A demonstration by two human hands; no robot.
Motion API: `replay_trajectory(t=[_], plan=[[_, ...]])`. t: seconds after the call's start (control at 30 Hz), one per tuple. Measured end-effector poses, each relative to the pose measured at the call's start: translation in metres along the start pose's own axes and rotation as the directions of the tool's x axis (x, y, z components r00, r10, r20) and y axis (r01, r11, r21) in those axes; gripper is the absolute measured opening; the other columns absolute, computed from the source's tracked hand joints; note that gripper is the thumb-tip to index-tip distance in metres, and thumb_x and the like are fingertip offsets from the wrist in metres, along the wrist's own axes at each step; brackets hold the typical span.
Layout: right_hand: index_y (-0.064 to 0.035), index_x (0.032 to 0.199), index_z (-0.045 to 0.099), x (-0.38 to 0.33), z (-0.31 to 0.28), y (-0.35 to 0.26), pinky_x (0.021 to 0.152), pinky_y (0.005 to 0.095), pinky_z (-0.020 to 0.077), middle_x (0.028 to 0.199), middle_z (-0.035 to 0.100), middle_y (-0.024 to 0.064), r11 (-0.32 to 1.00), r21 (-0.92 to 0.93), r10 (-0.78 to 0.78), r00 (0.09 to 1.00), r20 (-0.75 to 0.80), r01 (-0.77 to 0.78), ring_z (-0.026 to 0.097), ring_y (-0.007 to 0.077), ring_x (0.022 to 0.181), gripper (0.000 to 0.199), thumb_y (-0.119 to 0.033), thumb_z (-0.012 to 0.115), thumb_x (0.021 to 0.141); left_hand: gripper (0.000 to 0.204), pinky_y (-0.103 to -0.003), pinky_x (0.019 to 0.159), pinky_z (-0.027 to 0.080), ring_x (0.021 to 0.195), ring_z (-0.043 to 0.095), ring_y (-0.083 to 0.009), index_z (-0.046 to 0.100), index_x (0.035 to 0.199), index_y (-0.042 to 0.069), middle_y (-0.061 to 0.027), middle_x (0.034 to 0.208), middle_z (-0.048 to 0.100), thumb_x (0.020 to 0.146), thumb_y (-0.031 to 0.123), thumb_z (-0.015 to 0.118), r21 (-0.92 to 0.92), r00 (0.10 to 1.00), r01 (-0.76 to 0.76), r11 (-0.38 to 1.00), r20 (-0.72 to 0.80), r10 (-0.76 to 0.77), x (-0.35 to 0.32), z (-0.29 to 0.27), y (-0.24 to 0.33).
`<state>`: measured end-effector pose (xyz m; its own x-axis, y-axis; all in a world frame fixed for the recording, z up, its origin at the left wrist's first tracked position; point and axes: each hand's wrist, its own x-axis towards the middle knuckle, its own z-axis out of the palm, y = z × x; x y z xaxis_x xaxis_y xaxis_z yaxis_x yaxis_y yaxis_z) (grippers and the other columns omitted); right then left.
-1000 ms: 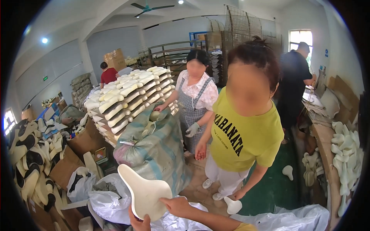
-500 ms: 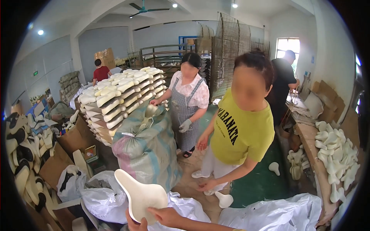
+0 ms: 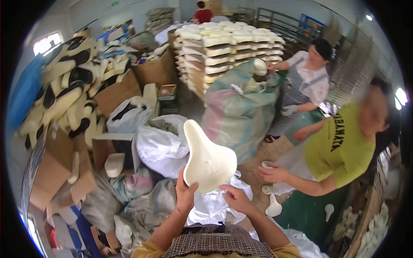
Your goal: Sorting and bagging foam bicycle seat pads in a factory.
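Nearer than the striped sack [image 3: 234,118], the left hand [image 3: 185,195] grips a cream saddle-shaped piece [image 3: 210,161]; the right hand [image 3: 238,200] points at its edge, touching or not I cannot tell. This seems checking; the next move calls for steady left grip.

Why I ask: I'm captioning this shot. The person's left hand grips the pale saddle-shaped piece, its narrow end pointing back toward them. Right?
No, the narrow end points away from them in the head view. The left hand does grip the pale saddle-shaped piece.
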<state>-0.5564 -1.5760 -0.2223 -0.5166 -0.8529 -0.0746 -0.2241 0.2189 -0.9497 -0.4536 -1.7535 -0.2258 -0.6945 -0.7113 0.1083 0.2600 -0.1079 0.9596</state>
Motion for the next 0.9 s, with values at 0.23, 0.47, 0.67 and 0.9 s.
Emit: replay_trajectory(t=[0.23,0.47,0.67,0.9], plan=[[-0.0083,0.125,0.044,0.04,-0.027,-0.031,0.043,0.0259,0.0379,0.053,0.048,-0.0005,0.997,0.047,-0.061,0.997,0.054,0.058,0.045,0.0097,0.043,0.04,-0.01,0.051,0.085,0.061,-0.029,0.093,0.035,0.107,0.046,-0.0167,0.035,0.126,0.001,-0.0074,0.115,0.047,0.067,-0.006,0.05,-0.184,0.997,0.045,0.982,-0.059,-0.057,0.023,0.018,0.006],[0.0025,0.126,0.032,0.082,-0.042,-0.039,0.044,0.0426,0.042,0.059,0.058,0.0138,0.81,-0.545,-0.241,0.97,0.027,0.216,0.056,0.0313,0.05,0.056,-0.012,0.053,0.076,0.06,-0.029,0.091,0.036,0.106,0.045,-0.0172,0.032,0.126,0.0,-0.0091,0.115,0.044,0.069,-0.007,0.049,0.16,0.974,-0.131,0.978,-0.161,0.157,0.042,0.074,0.019],[0.0017,0.124,0.034,0.109,-0.058,-0.025,0.044,0.0407,0.044,0.057,0.058,0.0111,0.807,-0.524,-0.368,0.926,-0.086,0.272,0.058,0.0294,0.048,0.057,-0.013,0.056,0.073,0.061,-0.031,0.093,0.034,0.107,0.044,-0.0183,0.032,0.125,0.001,-0.0085,0.115,0.044,0.067,-0.008,0.047,0.199,0.946,-0.189,0.962,-0.226,0.233,0.059,0.089,0.017],[-0.0065,0.119,0.043,0.123,-0.061,-0.026,0.043,0.041,0.0417,0.057,0.057,0.0086,0.748,-0.51,-0.405,0.901,0.157,0.425,0.057,0.0294,0.05,0.05,-0.01,0.056,0.07,0.065,-0.031,0.093,0.035,0.108,0.044,-0.0199,0.027,0.13,0.0,-0.0108,0.119,0.041,0.069,-0.009,0.05,0.231,0.932,-0.147,0.962,-0.294,0.213,0.063,0.084,0.019]])
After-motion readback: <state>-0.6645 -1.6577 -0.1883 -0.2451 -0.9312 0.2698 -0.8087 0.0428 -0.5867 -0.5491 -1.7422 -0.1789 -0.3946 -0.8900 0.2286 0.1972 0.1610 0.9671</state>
